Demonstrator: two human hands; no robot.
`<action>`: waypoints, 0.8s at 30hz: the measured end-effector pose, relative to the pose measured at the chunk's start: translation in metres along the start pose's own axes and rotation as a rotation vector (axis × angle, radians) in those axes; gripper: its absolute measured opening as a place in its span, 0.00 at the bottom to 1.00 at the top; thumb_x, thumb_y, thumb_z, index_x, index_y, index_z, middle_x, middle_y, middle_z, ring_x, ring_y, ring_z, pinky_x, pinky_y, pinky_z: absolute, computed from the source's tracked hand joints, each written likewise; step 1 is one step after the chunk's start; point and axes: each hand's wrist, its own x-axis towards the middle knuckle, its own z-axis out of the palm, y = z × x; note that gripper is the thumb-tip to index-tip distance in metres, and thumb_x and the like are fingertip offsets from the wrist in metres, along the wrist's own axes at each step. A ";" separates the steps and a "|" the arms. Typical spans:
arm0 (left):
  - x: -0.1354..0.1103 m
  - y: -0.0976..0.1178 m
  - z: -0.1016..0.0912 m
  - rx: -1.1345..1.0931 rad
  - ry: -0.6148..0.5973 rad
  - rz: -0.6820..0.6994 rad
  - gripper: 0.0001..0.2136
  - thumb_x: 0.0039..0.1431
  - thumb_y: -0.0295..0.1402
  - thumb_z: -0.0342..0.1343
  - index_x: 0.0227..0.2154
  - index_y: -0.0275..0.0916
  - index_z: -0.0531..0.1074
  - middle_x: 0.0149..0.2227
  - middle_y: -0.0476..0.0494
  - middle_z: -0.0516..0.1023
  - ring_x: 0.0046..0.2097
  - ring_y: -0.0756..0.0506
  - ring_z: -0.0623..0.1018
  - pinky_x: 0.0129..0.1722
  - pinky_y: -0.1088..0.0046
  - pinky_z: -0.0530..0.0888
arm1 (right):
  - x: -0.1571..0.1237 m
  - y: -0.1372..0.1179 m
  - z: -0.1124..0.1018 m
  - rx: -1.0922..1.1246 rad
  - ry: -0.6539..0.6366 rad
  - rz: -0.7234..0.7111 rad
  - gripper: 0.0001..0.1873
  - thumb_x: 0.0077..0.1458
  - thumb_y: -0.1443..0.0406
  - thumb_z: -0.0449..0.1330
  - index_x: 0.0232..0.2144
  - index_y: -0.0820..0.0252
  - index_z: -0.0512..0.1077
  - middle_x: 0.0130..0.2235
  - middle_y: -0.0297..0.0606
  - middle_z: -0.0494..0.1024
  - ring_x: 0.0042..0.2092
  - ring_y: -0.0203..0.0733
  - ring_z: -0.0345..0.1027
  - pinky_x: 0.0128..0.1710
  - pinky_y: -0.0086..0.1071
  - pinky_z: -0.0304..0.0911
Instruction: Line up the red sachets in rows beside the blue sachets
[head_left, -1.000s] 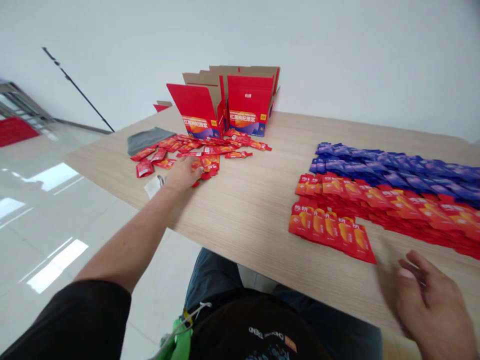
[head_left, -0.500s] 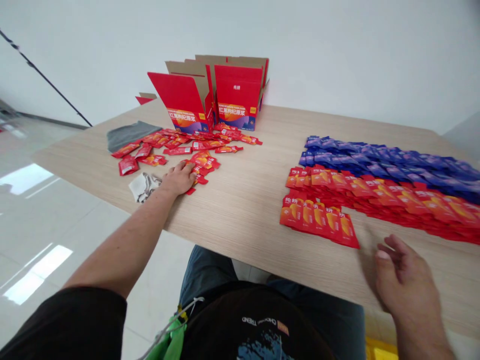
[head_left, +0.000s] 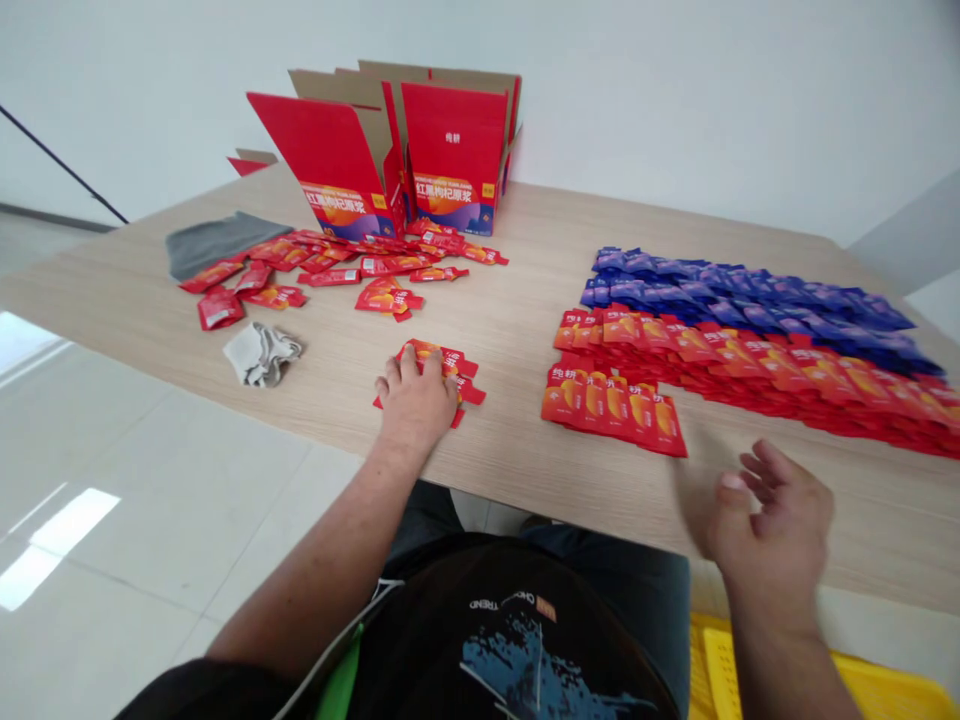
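Observation:
My left hand [head_left: 412,398] lies flat, fingers spread, on a small bunch of red sachets [head_left: 450,362] near the table's front edge. My right hand [head_left: 769,515] hovers over the wooden table [head_left: 517,310] with its fingers loosely apart and nothing in it, just right of the front row of red sachets [head_left: 611,400]. Behind that row lie more overlapping rows of red sachets [head_left: 750,365] and blue sachets [head_left: 735,295].
A loose heap of red sachets [head_left: 330,262] lies at the back left, in front of two open red cartons [head_left: 397,160]. A grey cloth [head_left: 214,240] and a crumpled white glove [head_left: 261,352] lie at the left. A yellow crate [head_left: 862,680] sits below the table's edge.
My left hand has dragged a bunch of red sachets from the loose heap rightward and toward me. My right hand has stayed hovering near the front row.

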 end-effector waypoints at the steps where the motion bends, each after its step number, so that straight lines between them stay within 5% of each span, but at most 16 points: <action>1: 0.002 0.003 -0.001 -0.026 -0.012 -0.015 0.26 0.70 0.43 0.51 0.68 0.43 0.70 0.73 0.23 0.64 0.71 0.18 0.66 0.63 0.27 0.67 | -0.005 -0.009 -0.001 0.029 0.012 -0.026 0.33 0.67 0.54 0.57 0.68 0.65 0.66 0.55 0.59 0.74 0.50 0.59 0.74 0.52 0.61 0.72; 4: 0.014 -0.002 -0.012 -0.053 -0.093 -0.007 0.29 0.72 0.46 0.49 0.71 0.42 0.66 0.75 0.20 0.60 0.72 0.17 0.64 0.63 0.29 0.69 | -0.019 -0.038 -0.003 0.123 -0.051 -0.129 0.28 0.68 0.56 0.59 0.65 0.59 0.68 0.53 0.54 0.75 0.49 0.55 0.73 0.51 0.56 0.73; 7: 0.039 -0.023 -0.024 -0.022 -0.146 0.175 0.29 0.72 0.46 0.48 0.73 0.44 0.63 0.76 0.25 0.58 0.75 0.21 0.60 0.67 0.31 0.65 | -0.031 -0.061 -0.001 0.222 -0.183 -0.203 0.22 0.69 0.59 0.59 0.63 0.53 0.70 0.46 0.46 0.77 0.45 0.52 0.73 0.46 0.50 0.75; 11: 0.073 -0.049 -0.021 0.000 -0.332 0.530 0.32 0.71 0.46 0.51 0.75 0.44 0.58 0.77 0.34 0.58 0.77 0.32 0.59 0.74 0.44 0.60 | -0.035 -0.090 0.008 0.384 -0.459 -0.241 0.16 0.70 0.62 0.59 0.58 0.51 0.74 0.43 0.42 0.79 0.40 0.47 0.75 0.39 0.43 0.76; 15: 0.073 -0.046 -0.009 0.085 -0.356 0.558 0.28 0.73 0.46 0.48 0.72 0.45 0.64 0.74 0.37 0.65 0.75 0.33 0.62 0.73 0.48 0.60 | -0.024 -0.133 0.026 0.503 -0.780 -0.240 0.16 0.66 0.63 0.60 0.54 0.55 0.78 0.46 0.44 0.81 0.42 0.47 0.77 0.45 0.45 0.77; 18: 0.051 -0.027 -0.009 0.147 -0.215 0.381 0.28 0.73 0.48 0.46 0.70 0.43 0.67 0.69 0.31 0.71 0.68 0.27 0.70 0.65 0.42 0.69 | -0.014 -0.167 0.045 0.605 -0.996 -0.066 0.19 0.63 0.62 0.62 0.56 0.57 0.77 0.47 0.43 0.83 0.42 0.46 0.78 0.49 0.47 0.76; 20: 0.038 -0.013 -0.015 0.216 -0.158 0.239 0.30 0.72 0.51 0.47 0.68 0.40 0.68 0.64 0.25 0.75 0.63 0.23 0.73 0.58 0.38 0.72 | -0.008 -0.187 0.059 0.743 -1.125 0.164 0.23 0.63 0.61 0.63 0.59 0.57 0.75 0.52 0.45 0.83 0.41 0.44 0.79 0.43 0.42 0.77; 24: 0.031 0.000 -0.029 0.280 -0.242 0.173 0.30 0.70 0.54 0.49 0.63 0.39 0.73 0.58 0.20 0.77 0.59 0.19 0.75 0.54 0.37 0.73 | 0.001 -0.216 0.083 1.032 -1.173 0.678 0.28 0.62 0.63 0.64 0.64 0.55 0.70 0.62 0.48 0.77 0.39 0.39 0.80 0.29 0.30 0.74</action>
